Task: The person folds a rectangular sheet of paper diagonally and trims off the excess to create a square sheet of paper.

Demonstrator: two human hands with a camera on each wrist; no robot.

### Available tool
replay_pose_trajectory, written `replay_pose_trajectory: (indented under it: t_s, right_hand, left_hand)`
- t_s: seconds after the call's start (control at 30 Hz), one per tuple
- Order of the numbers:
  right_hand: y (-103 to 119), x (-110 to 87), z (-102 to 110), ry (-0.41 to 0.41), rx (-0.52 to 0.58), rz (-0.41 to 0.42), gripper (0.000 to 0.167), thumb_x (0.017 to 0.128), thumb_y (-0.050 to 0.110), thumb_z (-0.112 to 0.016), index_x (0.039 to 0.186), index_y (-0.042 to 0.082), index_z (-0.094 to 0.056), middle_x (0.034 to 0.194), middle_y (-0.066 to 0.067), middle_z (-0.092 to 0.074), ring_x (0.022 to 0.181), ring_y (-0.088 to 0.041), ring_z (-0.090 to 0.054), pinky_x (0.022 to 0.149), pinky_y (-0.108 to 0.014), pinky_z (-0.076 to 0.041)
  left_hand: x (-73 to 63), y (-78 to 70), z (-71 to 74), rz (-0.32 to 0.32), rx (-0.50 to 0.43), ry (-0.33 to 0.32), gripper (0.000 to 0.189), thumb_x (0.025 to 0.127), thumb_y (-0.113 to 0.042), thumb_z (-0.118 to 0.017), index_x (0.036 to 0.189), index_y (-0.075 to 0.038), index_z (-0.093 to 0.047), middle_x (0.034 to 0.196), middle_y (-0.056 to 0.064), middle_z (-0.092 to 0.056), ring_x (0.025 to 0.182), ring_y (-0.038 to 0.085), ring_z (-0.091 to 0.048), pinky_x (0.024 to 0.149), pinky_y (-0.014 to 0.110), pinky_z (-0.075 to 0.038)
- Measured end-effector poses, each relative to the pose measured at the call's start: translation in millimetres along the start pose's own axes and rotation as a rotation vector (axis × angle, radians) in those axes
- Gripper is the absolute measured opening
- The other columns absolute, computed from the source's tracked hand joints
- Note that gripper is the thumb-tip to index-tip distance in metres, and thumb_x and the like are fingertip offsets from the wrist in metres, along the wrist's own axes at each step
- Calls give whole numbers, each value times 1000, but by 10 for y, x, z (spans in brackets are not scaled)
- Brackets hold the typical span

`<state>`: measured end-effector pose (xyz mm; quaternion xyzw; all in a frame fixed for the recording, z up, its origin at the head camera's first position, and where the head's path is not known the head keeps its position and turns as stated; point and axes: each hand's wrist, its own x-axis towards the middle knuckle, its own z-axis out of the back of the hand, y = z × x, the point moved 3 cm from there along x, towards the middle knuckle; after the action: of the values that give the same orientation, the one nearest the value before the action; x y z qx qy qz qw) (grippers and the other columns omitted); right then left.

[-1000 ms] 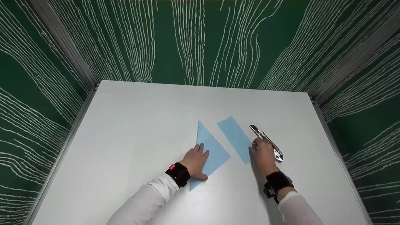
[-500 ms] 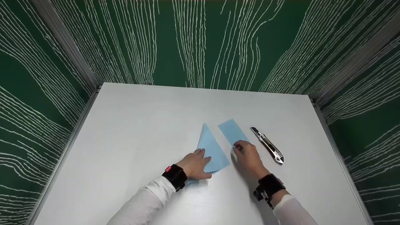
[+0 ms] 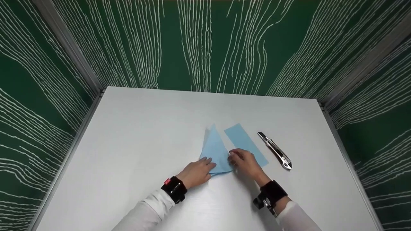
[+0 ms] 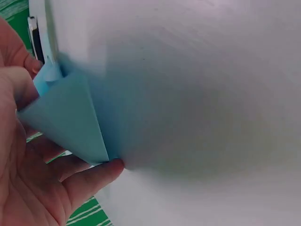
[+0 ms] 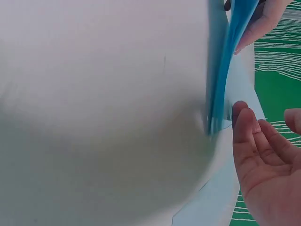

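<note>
A folded sheet of light blue paper stands partly raised off the white table. My left hand holds it at its lower left edge. From the left wrist view, the folded paper lies between the thumb and the fingers. Close by the paper's right corner is my right hand. The right wrist view shows that hand with its fingers lightly bent and its thumb apart, beside the paper's layered edge. A flat blue paper strip lies partly behind the right hand.
To the right of the strip lies a utility knife with a silver and black body. The white table is bordered by green walls with pale wavy lines. Both wrists wear black camera bands.
My right hand has moved left from the knife, past the strip, to the folded paper. The left hand has shifted slightly down, and the paper has turned and risen from lying flat.
</note>
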<state>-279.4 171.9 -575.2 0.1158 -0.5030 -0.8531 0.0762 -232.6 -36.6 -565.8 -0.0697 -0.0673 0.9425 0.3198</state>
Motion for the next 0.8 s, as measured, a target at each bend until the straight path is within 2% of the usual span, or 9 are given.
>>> replay_pose_trajectory:
  t_s: [0.13, 0.27, 0.33, 0.47, 0.6, 0.7, 0.8]
  right_hand:
    - [-4, 7, -51, 46, 74, 6, 33, 104, 15, -52, 124, -11, -60, 101, -26, -72, 87, -34, -74, 75, -36, -61]
    - [9, 21, -87, 48, 64, -1, 35, 103, 13, -55, 127, -11, -56, 102, -27, -71, 88, -34, -73, 70, -33, -60]
    - [13, 27, -94, 13, 34, -27, 35, 102, 13, -57, 129, -8, -57, 105, -23, -71, 90, -30, -72, 70, -30, -59]
    - [18, 39, -86, -73, -28, -72, 38, 99, 13, -60, 133, -4, -56, 112, -17, -68, 100, -26, -68, 81, -34, -56]
    - [27, 54, -72, -101, 13, -100, 47, 99, 13, -60, 142, -3, -48, 119, -21, -64, 101, -27, -67, 79, -34, -56]
    - [34, 65, -78, -111, 59, -132, 52, 100, 16, -61, 146, 0, -44, 118, -20, -61, 96, -22, -66, 72, -26, -52]
    - [51, 77, -98, -115, 85, -148, 56, 99, 17, -62, 148, 1, -41, 101, -11, -55, 83, -15, -56, 66, -22, -44]
  left_hand:
    - [-38, 23, -26, -1, -14, -40, 43, 96, -13, -62, 139, -12, -57, 145, 10, -57, 136, 23, -54, 101, 36, -54]
    - [-61, 63, -35, 20, -99, -114, 46, 92, -1, -63, 137, -9, -58, 146, 16, -54, 136, 27, -53, 102, 35, -53]
    - [-74, 104, -37, 57, -167, -149, 50, 89, 6, -62, 137, -6, -56, 148, 21, -50, 136, 31, -52, 103, 37, -52]
    - [-95, 224, -38, 163, -365, -198, 59, 85, 16, -58, 141, -2, -52, 151, 27, -44, 136, 38, -50, 106, 41, -49]
    - [-99, 329, -22, 236, -512, -245, 67, 81, 23, -53, 143, -1, -49, 143, 25, -54, 131, 39, -54, 107, 43, -48]
    - [-99, 364, 15, 262, -523, -305, 70, 77, 25, -52, 142, -1, -50, 132, 23, -62, 123, 38, -59, 103, 44, -51]
    - [-98, 379, 62, 286, -460, -359, 70, 76, 25, -55, 140, -4, -52, 125, 18, -65, 117, 35, -62, 97, 42, -54]
